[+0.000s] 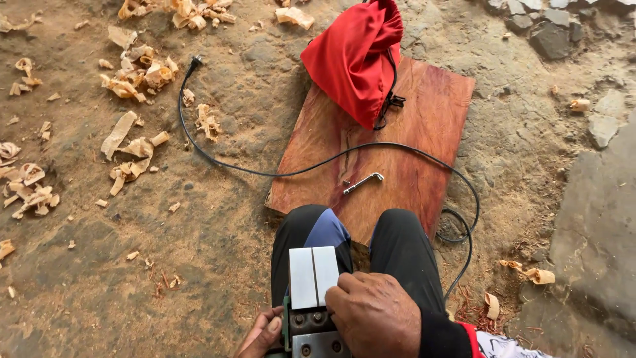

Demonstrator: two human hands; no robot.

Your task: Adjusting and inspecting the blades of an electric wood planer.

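Gripping an upturned planer (pixel 311 298) on the lap — right hand (pixel 374 315) fingers closed over it, left hand (pixel 262 335) steadying, sole up for access.

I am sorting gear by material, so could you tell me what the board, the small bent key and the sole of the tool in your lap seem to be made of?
Board: reddish-brown wood, smooth face with visible grain streaks.
Bent key: looks like bare metal, silvery with a bright sheen.
Tool's sole plates: probably machined metal, flat, pale grey and matte; the right hand rests beside them, the left hand steadies the tool from below.
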